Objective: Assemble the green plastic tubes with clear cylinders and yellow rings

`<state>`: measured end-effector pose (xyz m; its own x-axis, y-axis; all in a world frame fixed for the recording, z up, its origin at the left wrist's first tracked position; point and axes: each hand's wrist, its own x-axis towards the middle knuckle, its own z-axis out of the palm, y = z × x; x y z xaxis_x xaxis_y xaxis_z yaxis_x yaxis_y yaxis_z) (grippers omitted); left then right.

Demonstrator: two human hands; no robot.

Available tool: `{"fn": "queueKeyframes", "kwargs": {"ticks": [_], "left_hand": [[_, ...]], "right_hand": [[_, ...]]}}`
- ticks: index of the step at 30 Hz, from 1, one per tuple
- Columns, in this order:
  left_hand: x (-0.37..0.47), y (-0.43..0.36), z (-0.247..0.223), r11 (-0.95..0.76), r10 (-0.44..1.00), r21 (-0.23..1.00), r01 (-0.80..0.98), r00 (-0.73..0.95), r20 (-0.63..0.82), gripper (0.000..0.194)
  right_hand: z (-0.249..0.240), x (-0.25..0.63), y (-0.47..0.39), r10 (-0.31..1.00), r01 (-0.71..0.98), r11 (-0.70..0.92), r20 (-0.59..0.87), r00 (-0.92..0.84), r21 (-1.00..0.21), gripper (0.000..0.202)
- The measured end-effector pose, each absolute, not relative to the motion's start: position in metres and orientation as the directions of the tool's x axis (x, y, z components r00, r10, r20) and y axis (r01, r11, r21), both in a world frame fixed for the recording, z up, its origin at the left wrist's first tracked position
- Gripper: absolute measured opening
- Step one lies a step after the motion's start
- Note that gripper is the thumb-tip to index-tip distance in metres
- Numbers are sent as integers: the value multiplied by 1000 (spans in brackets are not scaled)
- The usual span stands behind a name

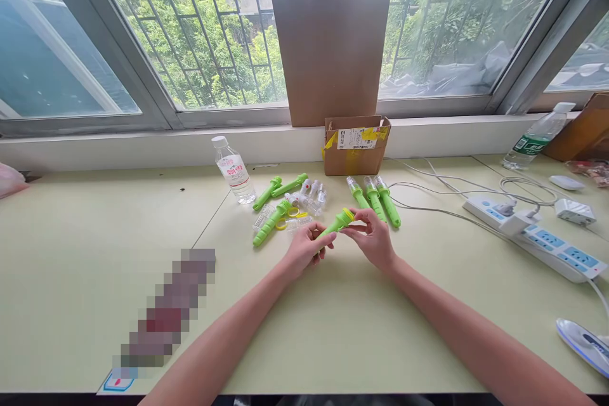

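Observation:
My left hand (303, 247) is closed around the body of a green plastic tube (335, 223), which tilts up to the right. At its upper end sits a yellow ring (349, 214), pinched by the fingertips of my right hand (375, 242). Just beyond my left hand lies a loose green tube (271, 224) with a threaded end. Around it are clear plastic caps (309, 204), small white parts (305, 186) and yellow rings (281, 224). Two more green tubes (290, 185) lie behind. Past my right hand, three green tubes with clear tops (387, 203) lie side by side.
A small cardboard box (354, 162) stands against the wall. Water bottles stand at the left (234, 171) and far right (535, 139). White cables run to a power strip (537, 238) on the right. A pixelated patch (169, 307) covers something at the left.

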<state>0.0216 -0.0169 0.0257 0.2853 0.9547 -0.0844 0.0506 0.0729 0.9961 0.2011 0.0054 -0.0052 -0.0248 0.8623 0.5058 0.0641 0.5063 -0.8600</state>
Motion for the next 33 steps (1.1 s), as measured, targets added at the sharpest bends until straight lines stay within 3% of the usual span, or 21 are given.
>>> {"fn": "queueKeyframes", "kwargs": {"ticks": [15, 21, 33], "left_hand": [[19, -17, 32, 64, 938, 986, 156, 329, -112, 43], [20, -18, 28, 122, 929, 971, 206, 320, -185, 40], [21, -17, 27, 62, 916, 991, 118, 387, -103, 42]], "right_hand": [[-5, 203, 8, 868, 99, 496, 491, -73, -862, 26], [-6, 201, 8, 872, 58, 485, 477, -106, -873, 26], [-2, 201, 5, 867, 53, 498, 494, -68, -866, 29]]}}
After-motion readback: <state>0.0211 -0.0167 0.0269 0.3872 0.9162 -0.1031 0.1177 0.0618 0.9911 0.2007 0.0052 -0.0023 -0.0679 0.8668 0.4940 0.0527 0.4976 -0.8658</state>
